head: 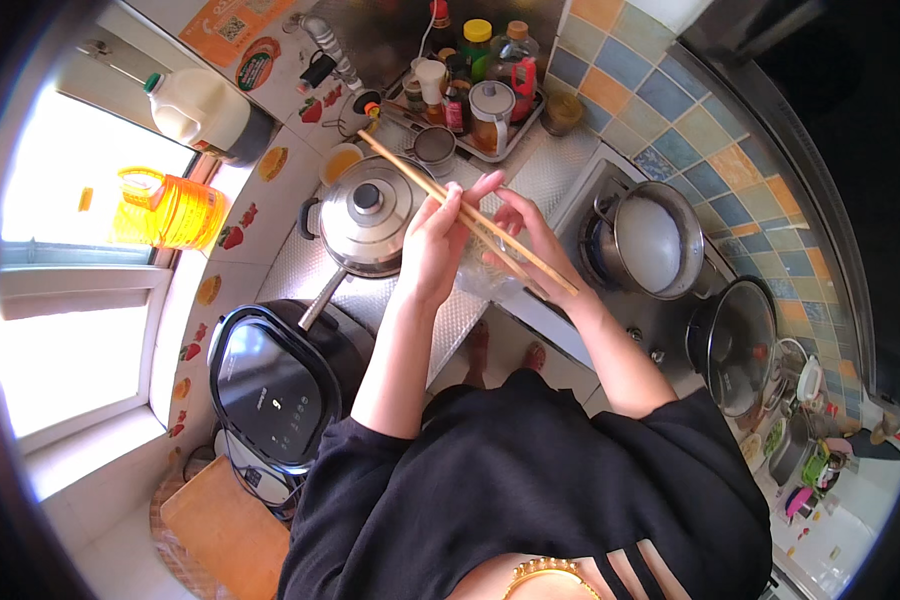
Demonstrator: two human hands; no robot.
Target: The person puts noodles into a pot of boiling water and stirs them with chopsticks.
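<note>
A pair of long wooden chopsticks (487,223) lies across my left hand (439,232), gripped between its thumb and fingers. Close by on the right, my right hand (534,236) is raised with its fingers apart and bent; whether it touches the chopsticks is not clear. Below and between the hands, a clear plastic bag (487,270) with what look like noodles rests on the counter, partly hidden. Left of my left hand stands a lidded steel pan (367,225). To the right, an open steel pot (649,244) of whitish, cloudy liquid sits on the gas stove (607,315).
Bottles and a lidded glass jug (490,112) crowd a tray at the back. A black air fryer (277,390) stands at left, near a wooden board (229,525). A glass-lidded wok (739,349) occupies the stove's near end. An oil jug (187,212) stands by the window.
</note>
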